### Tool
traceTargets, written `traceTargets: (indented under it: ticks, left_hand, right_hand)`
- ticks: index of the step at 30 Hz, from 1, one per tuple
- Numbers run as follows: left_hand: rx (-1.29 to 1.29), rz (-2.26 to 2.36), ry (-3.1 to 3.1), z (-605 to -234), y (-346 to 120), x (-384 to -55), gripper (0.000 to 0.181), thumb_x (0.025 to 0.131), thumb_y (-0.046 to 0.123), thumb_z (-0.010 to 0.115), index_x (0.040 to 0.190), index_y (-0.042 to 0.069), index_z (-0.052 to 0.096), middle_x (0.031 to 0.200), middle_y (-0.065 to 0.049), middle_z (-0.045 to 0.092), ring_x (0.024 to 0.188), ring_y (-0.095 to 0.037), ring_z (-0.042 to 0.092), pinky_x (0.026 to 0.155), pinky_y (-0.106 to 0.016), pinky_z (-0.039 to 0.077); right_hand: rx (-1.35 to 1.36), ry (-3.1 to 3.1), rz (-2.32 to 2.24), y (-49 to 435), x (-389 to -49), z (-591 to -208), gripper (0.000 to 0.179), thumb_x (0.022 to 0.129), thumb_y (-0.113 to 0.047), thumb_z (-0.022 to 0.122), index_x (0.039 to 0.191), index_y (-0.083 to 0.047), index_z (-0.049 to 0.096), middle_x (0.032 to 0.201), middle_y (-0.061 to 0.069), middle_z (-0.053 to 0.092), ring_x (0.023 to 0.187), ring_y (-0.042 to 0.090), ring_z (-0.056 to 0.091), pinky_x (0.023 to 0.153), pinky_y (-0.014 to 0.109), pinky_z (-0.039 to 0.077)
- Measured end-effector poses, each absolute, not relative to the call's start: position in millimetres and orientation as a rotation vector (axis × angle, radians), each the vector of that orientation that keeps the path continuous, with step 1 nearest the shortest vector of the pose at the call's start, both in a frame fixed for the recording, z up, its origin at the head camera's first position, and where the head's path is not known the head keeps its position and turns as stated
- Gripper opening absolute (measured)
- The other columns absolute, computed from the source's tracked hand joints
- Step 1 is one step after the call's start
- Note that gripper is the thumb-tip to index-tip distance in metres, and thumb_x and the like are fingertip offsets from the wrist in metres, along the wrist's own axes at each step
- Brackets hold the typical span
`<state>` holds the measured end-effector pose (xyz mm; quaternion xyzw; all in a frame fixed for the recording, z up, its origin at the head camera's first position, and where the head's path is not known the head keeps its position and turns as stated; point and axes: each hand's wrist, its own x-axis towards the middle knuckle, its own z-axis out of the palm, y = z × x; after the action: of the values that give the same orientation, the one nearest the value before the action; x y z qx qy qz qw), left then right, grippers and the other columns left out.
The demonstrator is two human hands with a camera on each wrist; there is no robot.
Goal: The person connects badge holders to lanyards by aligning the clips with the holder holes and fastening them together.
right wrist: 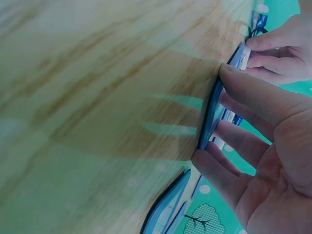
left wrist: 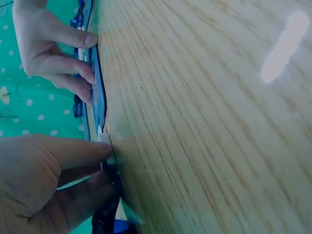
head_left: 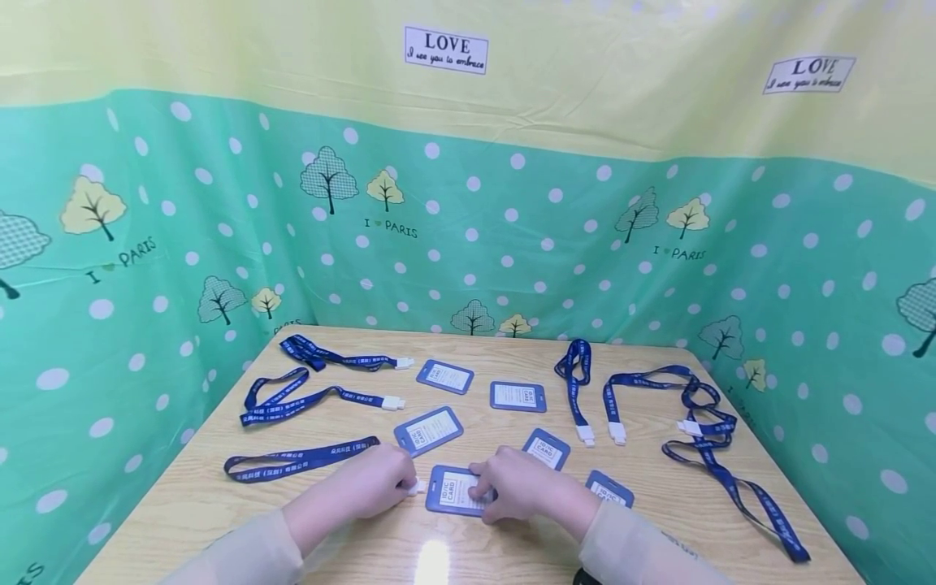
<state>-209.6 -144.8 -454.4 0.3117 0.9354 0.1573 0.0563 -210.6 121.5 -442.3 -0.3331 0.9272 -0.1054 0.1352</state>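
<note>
My left hand (head_left: 380, 481) pinches the white plastic clip (left wrist: 104, 138) of a blue lanyard (head_left: 292, 465) between thumb and fingers. The lanyard's printed strap trails off to the left across the table. Just right of the clip, a blue ID card holder (head_left: 448, 492) lies with its slotted end toward that clip. My right hand (head_left: 515, 483) holds this card holder by its long edges, thumb on the near side and fingertips on the other, as the right wrist view shows. The fingers cover its right end. Clip and slotted end are very close together.
More blue card holders (head_left: 430, 431) lie beyond and to the right of my hands on the wooden table (head_left: 351, 552). Two lanyards (head_left: 281, 410) are at the back left; several others (head_left: 760, 496) lie at the right. A green and yellow curtain (head_left: 468, 211) surrounds the table.
</note>
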Motion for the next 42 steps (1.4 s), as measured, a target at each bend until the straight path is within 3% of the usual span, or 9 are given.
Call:
traceTargets:
  ticks: [16, 29, 36, 42]
  left_hand:
    - [1.024, 0.460, 2.836, -451, -139, -211, 0.006, 0.084, 0.010, 0.080, 0.086, 0.016, 0.080, 0.084, 0.007, 0.070, 0.081, -0.010, 0.067, 0.077, -0.030, 0.059]
    - [1.012, 0.477, 2.807, -454, -140, -215, 0.010, 0.084, 0.008, 0.080, 0.082, 0.019, 0.080, 0.081, 0.010, 0.068, 0.072, -0.002, 0.058, 0.073, -0.026, 0.056]
    - [1.084, 0.521, 2.778, -457, -141, -218, 0.014, 0.083, 0.005, 0.080, 0.080, 0.019, 0.079, 0.077, 0.012, 0.064, 0.067, 0.000, 0.052, 0.067, -0.022, 0.053]
    - [1.104, 0.500, 2.754, -458, -140, -220, 0.017, 0.084, 0.005, 0.079, 0.076, 0.020, 0.078, 0.077, 0.014, 0.062, 0.067, 0.000, 0.051, 0.067, -0.021, 0.052]
  right_hand:
    - [-1.001, 2.696, -0.301, 124, -211, -444, 0.037, 0.079, -0.037, 0.086, 0.114, -0.033, 0.077, 0.139, -0.007, 0.061, 0.116, 0.020, 0.061, 0.100, 0.036, 0.051]
    - [-1.084, 2.649, -0.290, 125, -215, -442, 0.036, 0.080, -0.035, 0.086, 0.115, -0.032, 0.076, 0.140, -0.008, 0.060, 0.107, 0.012, 0.060, 0.089, 0.027, 0.052]
    - [-1.084, 2.642, -0.273, 124, -216, -443, 0.035, 0.082, -0.035, 0.084, 0.116, -0.032, 0.076, 0.140, -0.008, 0.060, 0.123, 0.021, 0.059, 0.103, 0.037, 0.050]
    - [-1.083, 2.629, -0.301, 125, -214, -442, 0.034, 0.083, -0.034, 0.084, 0.116, -0.032, 0.076, 0.141, -0.008, 0.060, 0.124, 0.022, 0.059, 0.104, 0.038, 0.049]
